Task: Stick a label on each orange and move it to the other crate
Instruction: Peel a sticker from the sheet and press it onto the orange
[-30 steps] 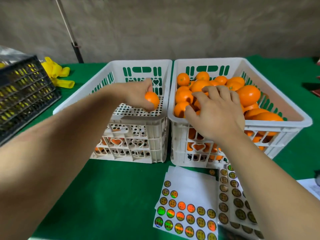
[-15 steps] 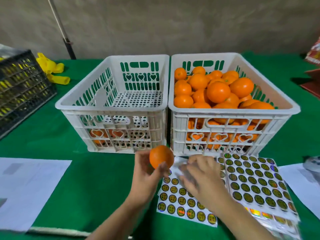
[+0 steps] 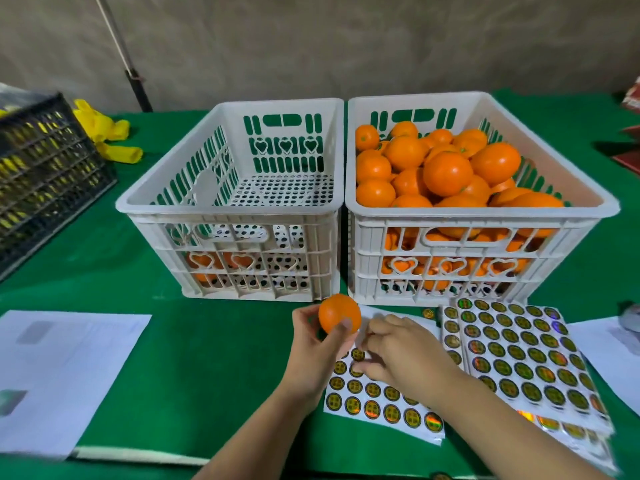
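My left hand point(image 3: 308, 344) grips one orange point(image 3: 339, 313) just in front of the two white crates, above the green table. My right hand point(image 3: 405, 355) is beside it, its curled fingertips down on a label sheet point(image 3: 381, 407), pinching at a round label; the hand hides the label itself. The left crate point(image 3: 228, 209) holds a few oranges at the bottom, visible through its front wall. Heaped oranges point(image 3: 446, 173) fill the right crate point(image 3: 485, 216).
More label sheets point(image 3: 519, 358) lie stacked at the right. White papers lie at the front left point(image 3: 59, 375) and far right point(image 3: 613, 355). A black crate point(image 3: 45, 168) and yellow gloves point(image 3: 104, 133) are at the back left, with a dark pole point(image 3: 131, 74) behind.
Both hands have drawn back from the crates to the label sheets. My left hand now holds an orange in front of the crates. My right hand has come down onto the sheet.
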